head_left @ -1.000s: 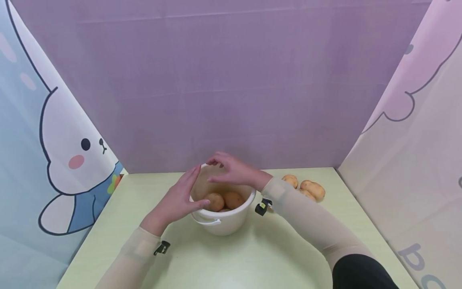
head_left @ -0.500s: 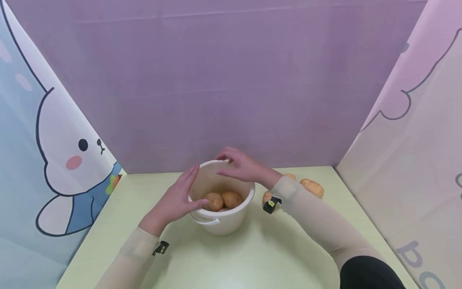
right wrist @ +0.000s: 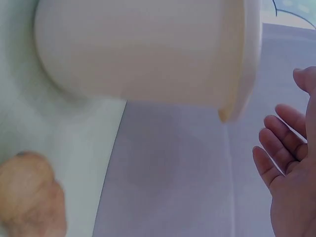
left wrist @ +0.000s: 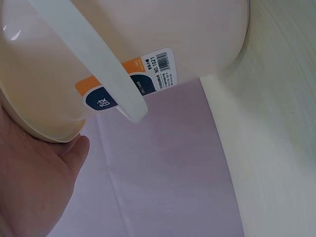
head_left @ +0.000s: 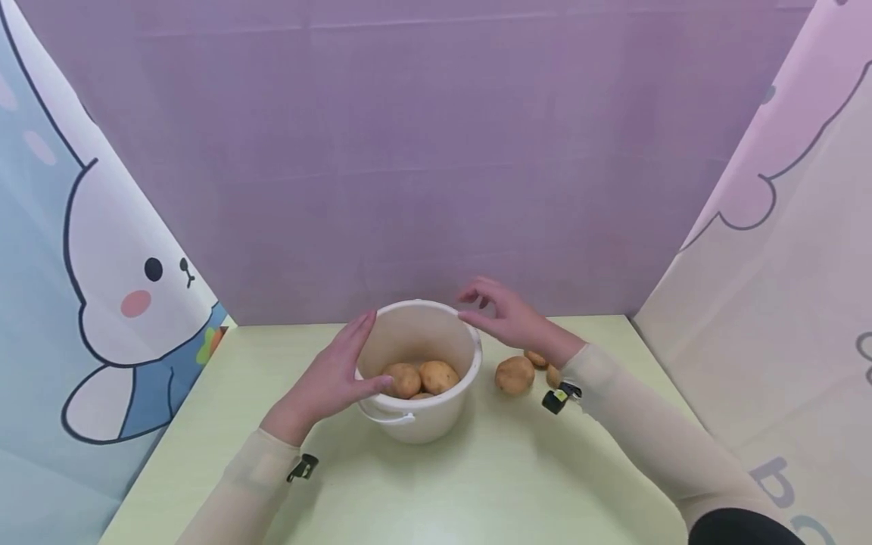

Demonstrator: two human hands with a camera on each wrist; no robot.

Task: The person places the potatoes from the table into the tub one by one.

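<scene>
Head view: white bucket (head_left: 418,378) stands upright on the pale green counter (head_left: 477,484), near the purple back wall (head_left: 436,151). Potatoes in bucket (head_left: 421,378), at least two visible at the bottom. Left hand (head_left: 334,378) lies flat against the bucket's left side, fingers straight along the rim, thumb at the near rim; grip loose, nothing clasped. Right hand (head_left: 507,318) is at the bucket's right rim, fingers relaxed and spread, fingertips at or just over the rim edge; contact cannot be told. It holds nothing. Loose potato (head_left: 514,375) lies on the counter just right of the bucket, two smaller ones partly hidden behind the right wrist. Rabbit panel (head_left: 116,303) on the left.

Left wrist view: bucket wall (left wrist: 123,44) fills the upper frame, with its white handle (left wrist: 94,64) crossing an orange and blue label (left wrist: 128,81). Palm (left wrist: 34,187) touches the rim at lower left.

Right wrist view: bucket (right wrist: 143,49) seen side-on. Right hand's fingers (right wrist: 281,148) are extended, apart from the rim, a gap showing. Potato (right wrist: 29,197) is at lower left on the counter.
</scene>
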